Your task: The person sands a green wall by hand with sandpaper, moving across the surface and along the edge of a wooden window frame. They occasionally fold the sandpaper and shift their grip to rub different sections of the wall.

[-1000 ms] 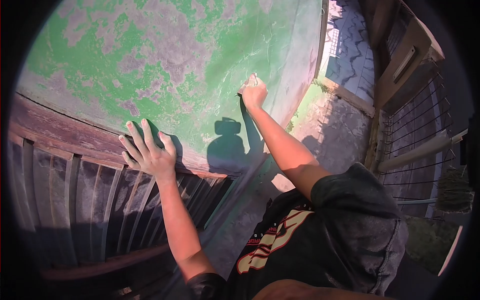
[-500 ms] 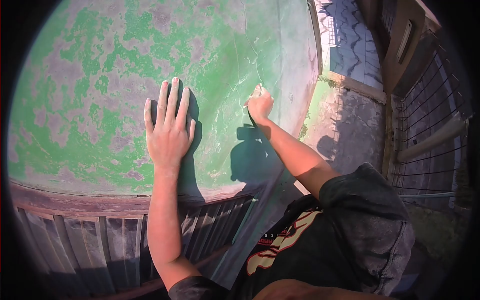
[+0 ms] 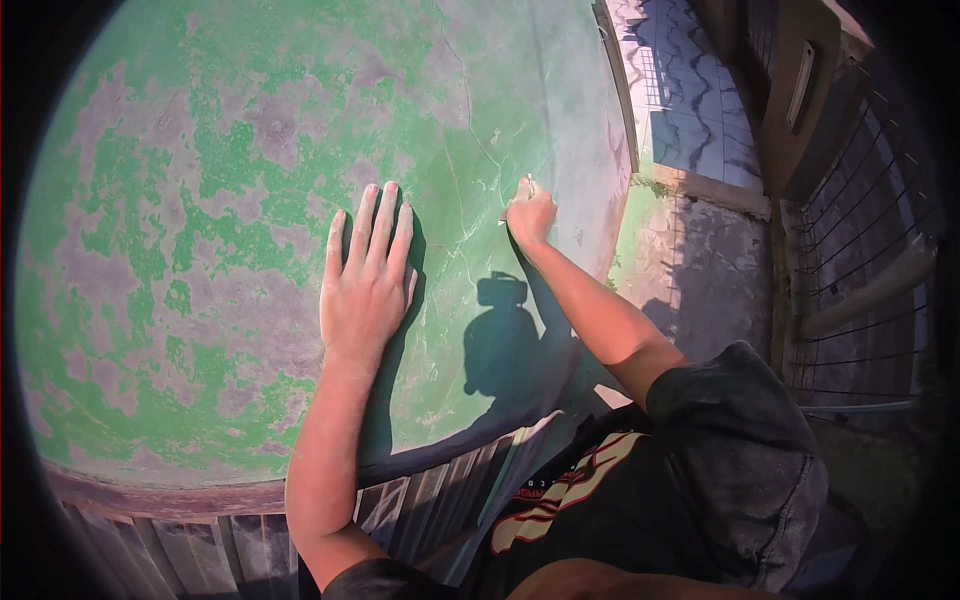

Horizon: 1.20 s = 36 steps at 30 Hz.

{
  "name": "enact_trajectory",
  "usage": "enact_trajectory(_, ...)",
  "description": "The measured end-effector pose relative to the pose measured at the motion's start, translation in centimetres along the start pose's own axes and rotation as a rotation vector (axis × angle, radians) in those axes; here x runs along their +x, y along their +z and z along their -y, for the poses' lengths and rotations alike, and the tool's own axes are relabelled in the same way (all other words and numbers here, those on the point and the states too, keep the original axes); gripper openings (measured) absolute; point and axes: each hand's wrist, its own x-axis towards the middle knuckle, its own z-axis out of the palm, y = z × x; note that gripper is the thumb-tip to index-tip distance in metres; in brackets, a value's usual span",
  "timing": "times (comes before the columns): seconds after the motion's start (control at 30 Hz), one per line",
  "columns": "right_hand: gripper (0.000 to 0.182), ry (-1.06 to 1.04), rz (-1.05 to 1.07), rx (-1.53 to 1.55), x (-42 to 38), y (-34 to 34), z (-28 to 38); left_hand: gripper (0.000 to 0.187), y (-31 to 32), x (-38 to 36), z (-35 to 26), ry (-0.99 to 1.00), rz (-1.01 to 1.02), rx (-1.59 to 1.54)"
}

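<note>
A wall (image 3: pixel 230 290) with worn green paint and bare grey-purple patches fills the left and middle of the view. Against it my left hand (image 3: pixel 362 305) lies flat, fingers stretched upward. My right hand (image 3: pixel 532 215) is closed at the wall, to the right of the left hand. Small pale edges poke out at its top and lower left, but most of what it grips is hidden by the fingers. Pale scratches and thin cracks (image 3: pixel 468 110) mark the paint beside the right hand.
Below the wall runs a wooden ledge (image 3: pixel 170 500) over vertical slats (image 3: pixel 200 555). A tiled floor (image 3: pixel 705 120) and rough concrete (image 3: pixel 720 255) lie to the right, beside a metal grille (image 3: pixel 855 230). My shadow (image 3: pixel 503 340) falls on the wall.
My left hand appears shifted right and slightly down. My right hand also sits a little lower and further right, still closed. The view has tilted, showing the ledge lower.
</note>
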Motion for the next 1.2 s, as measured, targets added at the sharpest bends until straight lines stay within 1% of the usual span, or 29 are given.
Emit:
enact_trajectory(0.03,0.040,-0.002,0.003,-0.012,1.0,-0.1,0.4,0.074,0.1,0.4,-0.1,0.016,-0.031,0.036)
enact_trajectory(0.1,0.043,-0.020,-0.024,-0.065,2.3,-0.5,1.2,0.073,0.3,1.2,-0.4,0.012,-0.036,0.026)
enact_trajectory(0.13,0.043,-0.024,-0.020,-0.082,1.3,-0.7,1.3,0.072,0.4,1.6,-0.6,0.015,-0.041,0.029)
enact_trajectory(0.17,0.044,-0.160,-0.009,-0.090,-1.0,-0.7,1.1,0.068,0.6,2.1,-0.8,0.021,-0.064,0.011)
enact_trajectory(0.2,0.044,-0.299,0.001,-0.093,-2.5,-1.0,1.1,0.068,1.0,2.5,-1.2,0.012,-0.065,-0.002)
enact_trajectory(0.23,0.044,-0.306,0.005,-0.105,-3.1,-1.5,1.0,0.061,1.3,3.0,-1.5,0.026,-0.072,-0.026)
enact_trajectory(0.27,0.042,-0.209,0.103,-0.049,-3.5,-1.8,1.0,0.055,1.7,3.5,-1.6,0.042,-0.080,-0.045)
enact_trajectory(0.3,0.039,-0.112,0.200,0.010,-3.2,-1.8,1.3,0.055,2.2,3.9,-1.8,0.036,-0.084,-0.048)
enact_trajectory(0.33,0.039,-0.116,0.204,0.006,-2.0,-1.5,1.7,0.058,2.7,4.1,-2.1,0.048,-0.083,-0.055)
enact_trajectory(0.4,0.040,-0.087,0.089,0.048,1.1,-0.6,2.6,0.061,3.2,4.0,-2.6,0.064,-0.065,-0.065)
enact_trajectory(0.43,0.040,-0.085,0.093,0.049,3.1,-0.3,3.1,0.060,3.3,4.2,-2.7,0.057,-0.082,-0.053)
enact_trajectory(0.5,0.040,-0.078,0.024,-0.025,6.2,-0.2,3.9,0.059,3.4,4.6,-2.7,0.044,-0.092,-0.045)
enact_trajectory(0.57,0.040,-0.099,0.030,-0.040,5.6,-0.2,3.6,0.036,3.2,4.7,-3.1,0.035,-0.117,-0.073)
enact_trajectory(0.6,0.039,-0.120,0.028,-0.049,4.6,-0.5,3.6,0.036,3.2,4.7,-3.4,0.030,-0.103,-0.093)
enact_trajectory(0.63,0.039,-0.054,0.127,0.006,2.0,-1.4,4.5,0.036,3.1,4.7,-3.5,0.029,-0.098,-0.104)
enact_trajectory(0.67,0.041,-0.234,0.072,-0.109,0.1,-0.9,2.1,0.035,3.2,4.9,-3.5,0.026,-0.100,-0.108)
enact_trajectory(0.73,0.042,-0.182,0.147,-0.031,-2.0,-1.6,2.0,0.034,3.5,4.8,-3.8,0.032,-0.103,-0.117)
enact_trajectory(0.77,0.042,-0.184,0.150,-0.027,-0.7,-1.3,2.2,0.034,3.5,4.7,-3.8,0.041,-0.095,-0.131)
enact_trajectory(0.83,0.041,-0.132,0.040,-0.019,4.1,-0.3,2.8,0.035,3.4,4.8,-3.7,0.061,-0.081,-0.132)
enact_trajectory(0.9,0.040,-0.076,0.018,-0.040,7.8,-0.6,5.0,0.037,3.3,4.8,-3.8,0.053,-0.062,-0.148)
enact_trajectory(1.0,0.040,-0.093,0.004,-0.058,7.8,-0.3,4.3,0.041,3.3,4.9,-4.0,0.043,-0.063,-0.179)
enact_trajectory(1.03,0.039,-0.134,0.038,-0.079,5.8,-0.4,3.8,0.041,3.2,4.8,-4.1,0.034,-0.071,-0.187)
enact_trajectory(1.1,0.043,-0.311,0.078,-0.153,-0.1,-1.2,3.4,0.042,3.3,4.7,-4.0,0.056,-0.045,-0.212)
enact_trajectory(1.2,0.042,-0.247,0.081,-0.093,0.2,-0.5,1.9,0.042,3.5,4.3,-4.1,0.045,-0.080,-0.201)
